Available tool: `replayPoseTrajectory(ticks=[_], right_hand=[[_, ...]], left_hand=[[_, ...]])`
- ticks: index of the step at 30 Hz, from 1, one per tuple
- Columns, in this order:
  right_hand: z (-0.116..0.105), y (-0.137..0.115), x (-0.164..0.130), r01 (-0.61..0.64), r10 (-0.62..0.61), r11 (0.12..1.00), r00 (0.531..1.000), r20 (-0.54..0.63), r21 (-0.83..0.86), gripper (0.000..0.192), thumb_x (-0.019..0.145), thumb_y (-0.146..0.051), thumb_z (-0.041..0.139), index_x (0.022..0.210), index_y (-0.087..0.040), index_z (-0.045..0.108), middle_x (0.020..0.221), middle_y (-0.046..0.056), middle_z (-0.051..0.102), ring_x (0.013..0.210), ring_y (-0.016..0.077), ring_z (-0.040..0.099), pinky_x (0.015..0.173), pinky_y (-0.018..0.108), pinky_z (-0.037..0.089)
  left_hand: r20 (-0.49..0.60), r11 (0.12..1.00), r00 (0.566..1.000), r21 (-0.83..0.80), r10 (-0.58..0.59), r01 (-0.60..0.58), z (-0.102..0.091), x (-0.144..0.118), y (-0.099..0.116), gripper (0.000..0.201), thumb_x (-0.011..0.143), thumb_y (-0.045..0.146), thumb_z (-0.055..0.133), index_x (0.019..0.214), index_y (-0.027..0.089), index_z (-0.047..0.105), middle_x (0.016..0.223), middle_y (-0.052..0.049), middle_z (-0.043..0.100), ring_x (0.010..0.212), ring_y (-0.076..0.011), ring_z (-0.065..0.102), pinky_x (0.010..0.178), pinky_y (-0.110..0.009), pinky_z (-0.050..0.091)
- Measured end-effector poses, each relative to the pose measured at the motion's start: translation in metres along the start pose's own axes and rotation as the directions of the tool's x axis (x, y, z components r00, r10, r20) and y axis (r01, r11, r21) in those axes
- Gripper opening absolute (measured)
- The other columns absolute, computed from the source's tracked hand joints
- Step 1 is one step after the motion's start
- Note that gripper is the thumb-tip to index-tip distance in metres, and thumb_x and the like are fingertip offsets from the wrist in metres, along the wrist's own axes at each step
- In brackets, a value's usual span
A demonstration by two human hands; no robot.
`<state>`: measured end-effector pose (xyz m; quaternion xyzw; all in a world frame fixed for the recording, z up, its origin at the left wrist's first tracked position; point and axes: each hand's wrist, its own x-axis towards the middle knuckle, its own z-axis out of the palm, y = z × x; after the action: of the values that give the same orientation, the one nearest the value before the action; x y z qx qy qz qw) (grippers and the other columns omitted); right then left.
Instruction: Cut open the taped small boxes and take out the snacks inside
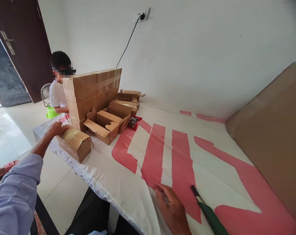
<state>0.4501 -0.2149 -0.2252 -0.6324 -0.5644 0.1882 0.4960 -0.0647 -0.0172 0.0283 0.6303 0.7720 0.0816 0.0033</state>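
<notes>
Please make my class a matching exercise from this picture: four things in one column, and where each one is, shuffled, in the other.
Things:
1. Closed brown cardboard box with shiny tape on top
2. Black electrical plug
3. Small red-and-black shiny packet
4. White cloth with pinkish-red shapes

Places:
A. Beside the open brown cardboard boxes
B. Touched by the left hand
C. Spread beneath the open boxes
D. In the white wall socket

Pairs: 1-B, 2-D, 3-A, 4-C
</notes>
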Motion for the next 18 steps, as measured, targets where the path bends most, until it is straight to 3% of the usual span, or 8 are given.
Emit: replayPoseTrajectory(ticks=[3,6,11,13,15,18], right_hand=[[0.004,-0.011,-0.003,-0.030,0.030,0.998,0.999,-0.012,0.048,0.045,0.089,-0.065,0.059,0.103,-0.024,0.074,0.107,0.013,0.079,0.098,0.0324,0.075,0.090,0.048,0.062],[0.014,-0.035,0.000,-0.126,0.120,0.983,0.991,0.049,0.135,0.047,0.089,-0.064,0.063,0.109,-0.024,0.076,0.113,0.013,0.079,0.102,0.0318,0.075,0.087,0.045,0.063],[0.031,-0.081,0.005,-0.201,0.149,0.930,0.971,0.185,0.306,0.052,0.092,-0.065,0.064,0.121,-0.024,0.076,0.125,0.013,0.078,0.114,0.0319,0.074,0.096,0.048,0.062],[0.033,-0.095,0.005,-0.185,0.119,0.913,0.973,0.196,0.364,0.052,0.095,-0.065,0.063,0.125,-0.024,0.075,0.127,0.013,0.077,0.116,0.0313,0.074,0.095,0.047,0.063],[0.033,-0.105,0.004,-0.153,0.085,0.902,0.980,0.182,0.403,0.052,0.098,-0.064,0.060,0.128,-0.024,0.073,0.132,0.013,0.076,0.117,0.0303,0.073,0.094,0.046,0.064],[0.027,-0.114,0.000,-0.135,0.074,0.902,0.984,0.161,0.409,0.054,0.100,-0.064,0.056,0.133,-0.024,0.071,0.136,0.013,0.074,0.118,0.0296,0.073,0.096,0.045,0.063]], left_hand=[[0.032,0.997,0.997,-0.040,-0.063,0.064,0.012,-0.019,-0.016,0.041,0.098,0.048,0.048,0.095,0.015,0.072,0.104,-0.020,0.078,0.101,-0.0353,0.073,0.081,-0.038,0.051],[0.022,0.995,0.998,-0.068,-0.067,0.068,0.026,-0.049,-0.011,0.043,0.100,0.050,0.042,0.096,0.017,0.070,0.101,-0.018,0.078,0.097,-0.0335,0.073,0.075,-0.037,0.048],[0.029,0.959,0.994,-0.266,0.110,-0.098,0.045,-0.110,0.014,0.044,0.097,0.059,0.046,0.091,0.021,0.067,0.083,-0.007,0.073,0.078,-0.0260,0.067,0.068,-0.035,0.045],[0.006,0.904,0.981,-0.389,0.194,-0.176,0.052,-0.132,0.028,0.045,0.097,0.059,0.047,0.100,0.021,0.070,0.082,-0.004,0.071,0.075,-0.0235,0.065,0.068,-0.034,0.046],[-0.018,0.845,0.969,-0.486,0.247,-0.224,0.058,-0.150,0.044,0.051,0.097,0.060,0.049,0.122,0.021,0.069,0.089,-0.004,0.072,0.077,-0.0224,0.066,0.071,-0.034,0.049],[-0.003,0.739,0.949,-0.626,0.316,-0.248,0.068,-0.167,0.065,0.063,0.097,0.060,0.055,0.147,0.023,0.059,0.103,-0.006,0.073,0.080,-0.0210,0.068,0.075,-0.035,0.053]])
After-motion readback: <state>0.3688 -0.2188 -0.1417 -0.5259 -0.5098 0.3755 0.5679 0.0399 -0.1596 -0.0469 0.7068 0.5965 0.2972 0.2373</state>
